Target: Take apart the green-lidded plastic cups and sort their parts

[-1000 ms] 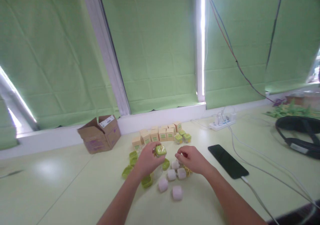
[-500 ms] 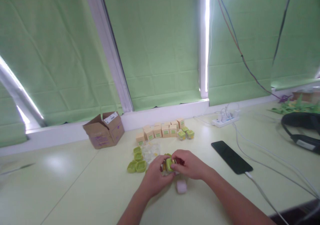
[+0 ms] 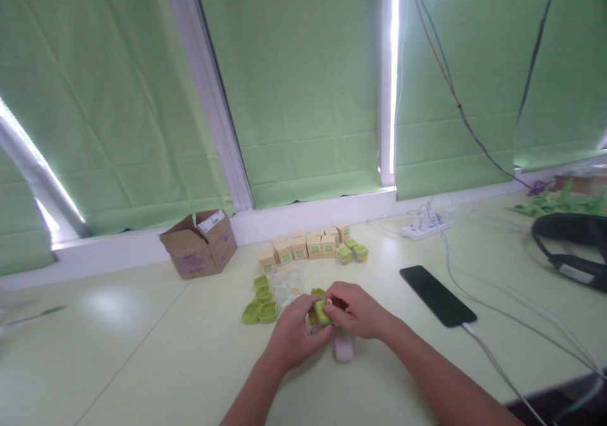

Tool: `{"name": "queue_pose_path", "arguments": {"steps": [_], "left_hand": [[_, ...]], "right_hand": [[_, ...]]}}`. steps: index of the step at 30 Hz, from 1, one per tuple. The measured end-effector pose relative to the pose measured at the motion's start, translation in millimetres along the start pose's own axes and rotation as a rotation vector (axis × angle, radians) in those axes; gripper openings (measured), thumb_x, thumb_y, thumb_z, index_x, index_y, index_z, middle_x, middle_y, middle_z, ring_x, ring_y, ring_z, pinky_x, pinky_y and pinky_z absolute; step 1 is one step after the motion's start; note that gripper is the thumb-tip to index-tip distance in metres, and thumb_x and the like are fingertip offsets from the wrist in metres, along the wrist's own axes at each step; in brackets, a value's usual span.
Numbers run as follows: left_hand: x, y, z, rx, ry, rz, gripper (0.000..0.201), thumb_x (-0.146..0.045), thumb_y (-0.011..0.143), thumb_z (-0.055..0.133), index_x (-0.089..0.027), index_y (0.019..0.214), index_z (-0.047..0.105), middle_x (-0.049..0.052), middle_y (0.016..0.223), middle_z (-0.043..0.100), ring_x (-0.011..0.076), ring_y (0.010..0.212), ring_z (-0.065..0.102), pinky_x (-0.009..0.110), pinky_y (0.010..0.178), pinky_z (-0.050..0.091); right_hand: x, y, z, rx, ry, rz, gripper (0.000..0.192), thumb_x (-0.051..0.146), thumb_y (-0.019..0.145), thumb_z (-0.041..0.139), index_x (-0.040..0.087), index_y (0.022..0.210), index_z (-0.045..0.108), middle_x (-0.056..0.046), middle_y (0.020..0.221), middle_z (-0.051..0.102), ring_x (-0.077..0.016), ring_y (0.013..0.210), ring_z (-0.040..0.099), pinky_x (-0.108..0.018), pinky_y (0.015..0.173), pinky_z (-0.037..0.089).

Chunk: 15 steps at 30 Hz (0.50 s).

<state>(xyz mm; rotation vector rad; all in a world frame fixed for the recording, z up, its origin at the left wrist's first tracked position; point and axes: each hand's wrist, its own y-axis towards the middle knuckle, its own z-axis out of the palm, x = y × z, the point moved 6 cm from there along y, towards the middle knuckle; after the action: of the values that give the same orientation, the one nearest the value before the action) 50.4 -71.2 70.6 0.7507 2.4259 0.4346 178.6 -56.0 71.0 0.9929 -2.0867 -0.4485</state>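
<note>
Hands joined on green-lidded box

Grip: your left hand (image 3: 289, 334) and right hand (image 3: 358, 312) both close on one small green-lidded box (image 3: 322, 315), held between them just above the desk (image 3: 142, 350). Risk, as I judge it: a fingertip pinch could slip, dropping it onto the pale cube (image 3: 344, 348) just below your right hand. Green lid tilts up toward you; shape looks squarish, long axis not readable.

Pale table (image 3: 118, 350): boxes (image 3: 303, 246), phone (image 3: 436, 294)
</note>
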Motion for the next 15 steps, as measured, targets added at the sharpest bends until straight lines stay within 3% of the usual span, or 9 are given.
{"name": "queue_pose_path", "arguments": {"steps": [10,15], "left_hand": [[-1,0,-1.7,-0.003,0.027,-0.004,0.028,-0.033,0.071,0.064,-0.02,0.095,0.057,0.003,0.088,0.062,0.0198,0.081,0.057,0.031,0.073,0.044],[-1,0,-3.8,0.006,0.041,-0.024,0.032,-0.032,0.071,0.064,-0.019,0.099,0.057,0.004,0.09,0.063,0.0203,0.082,0.057,0.032,0.075,0.044]], "right_hand": [[3,1,-11,-0.09,0.052,-0.001,0.009,0.021,0.085,0.048,0.018,0.078,0.051,-0.001,0.077,0.05,-0.0123,0.071,0.046,-0.024,0.064,0.035],[-5,-1,-11,-0.109,0.135,0.09,0.013,0.025,0.088,0.044,0.018,0.087,0.054,0.0,0.075,0.053,-0.0111,0.066,0.047,-0.022,0.059,0.036]]}}
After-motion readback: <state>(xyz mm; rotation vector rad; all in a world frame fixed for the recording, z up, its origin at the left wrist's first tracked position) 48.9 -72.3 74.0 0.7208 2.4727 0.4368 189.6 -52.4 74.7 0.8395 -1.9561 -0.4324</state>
